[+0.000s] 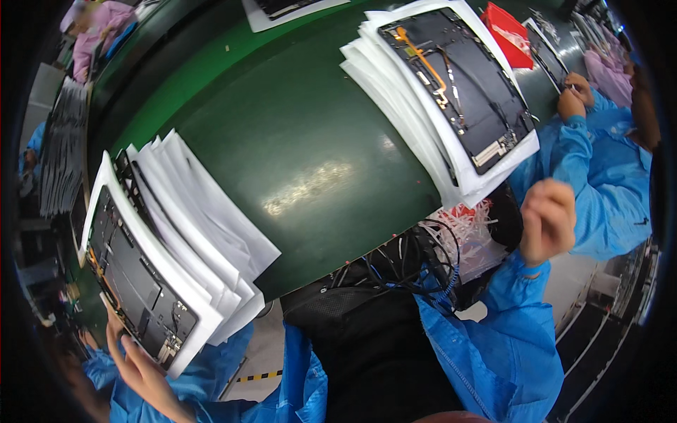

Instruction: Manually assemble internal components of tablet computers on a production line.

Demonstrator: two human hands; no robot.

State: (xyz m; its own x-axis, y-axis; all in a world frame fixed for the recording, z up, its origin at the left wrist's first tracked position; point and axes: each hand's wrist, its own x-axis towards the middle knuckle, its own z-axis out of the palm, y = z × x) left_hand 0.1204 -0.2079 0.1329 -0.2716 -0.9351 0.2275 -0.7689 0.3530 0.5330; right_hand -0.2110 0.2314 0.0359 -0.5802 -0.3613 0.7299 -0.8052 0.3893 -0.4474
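At the lower left, my left hand has its fingers stretched and apart against the outer edge of a black laptop cover panel. That panel carries thin cables and small parts, and tops a leaning stack of panels parted by white foam sheets. My right hand is raised beyond the table edge at the right, its fingers curled in with nothing visible in them. Nearest to it is a second stack, topped by another black panel with an orange flex cable; the hand does not touch it.
The green table lies between the stacks. Below its edge are black cables and a bag of white and red scraps. A red bin stands beyond the right stack. Beside me, a co-worker's hands work at another panel.
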